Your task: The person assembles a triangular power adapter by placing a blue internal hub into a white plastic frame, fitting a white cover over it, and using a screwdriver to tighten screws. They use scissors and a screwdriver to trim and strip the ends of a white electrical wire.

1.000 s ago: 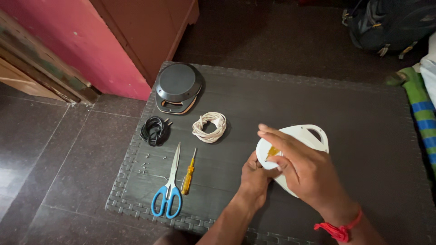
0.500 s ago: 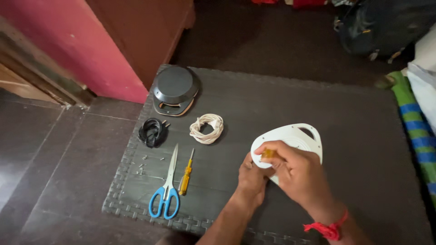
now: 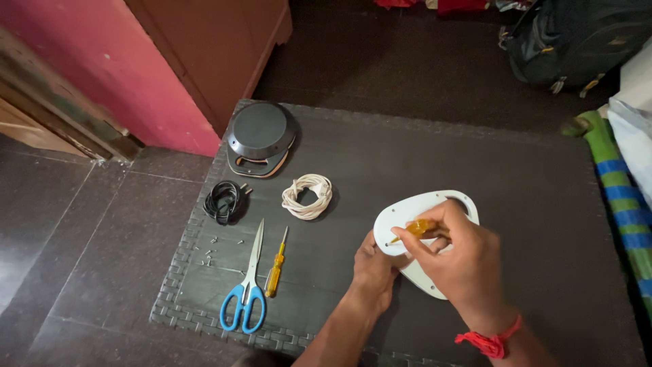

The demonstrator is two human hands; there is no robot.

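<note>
A: On a dark woven mat on the floor, a person is working a white oval plate with both bare hands; where is each hand sitting?

B: The left hand is gripping the plate's near-left edge from below, fingers closed on the rim; the right hand is arching over the plate from the near-right, its fingers pinched narrow around the amber handle of a small screwdriver.

A: And which way is the tool lying?

B: Its long axis is running roughly left to right, handle toward the right hand, thin shaft pointing left and a little down to a spot near the plate's left end; the tip appears to be meeting the plate there, though it is too small to say for certain.

A: So which hand is nearer that spot?

B: The left is sitting just beside it, steadying; the right is reaching it only through the tool; the right wrist, wearing a red thread band, is bending so the palm is facing down.

A: What is lying around them?

B: Well to the left, blue-handled scissors and a second yellow-handled screwdriver are lying side by side, tips pointing away; beyond them a coil of white cord, a coil of black cable and a dark round housing; a few tiny screws are scattered near the mat's left edge.
</note>
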